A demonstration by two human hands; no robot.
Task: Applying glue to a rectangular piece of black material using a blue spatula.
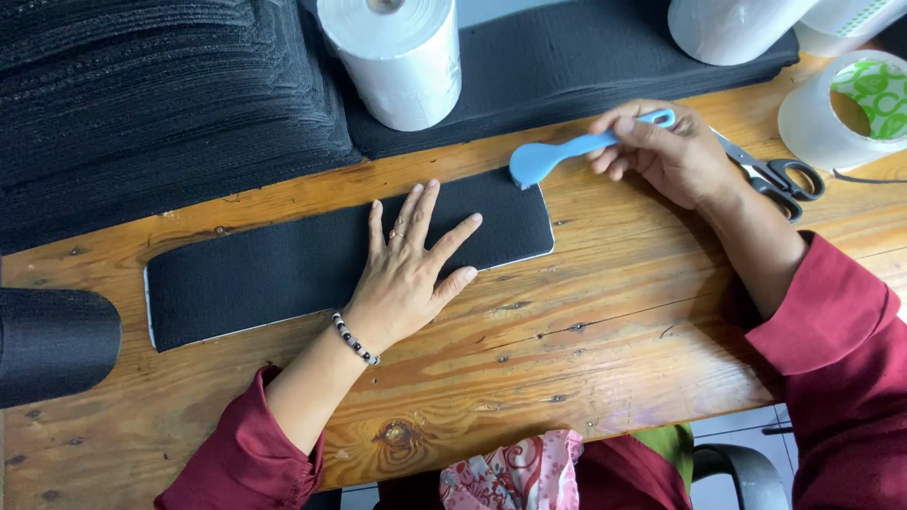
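Under left fingers (427,210): black strip (283,269), matt woven cloth. In right fingers (628,127): blue scraper (557,153), smooth plastic. Counter (586,340): knotty varnished wood.

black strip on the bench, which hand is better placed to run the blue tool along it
Right. The right hand already grips the blue tool, its wide end at the black strip's far right edge. The left hand lies flat on the strip, pinning it.
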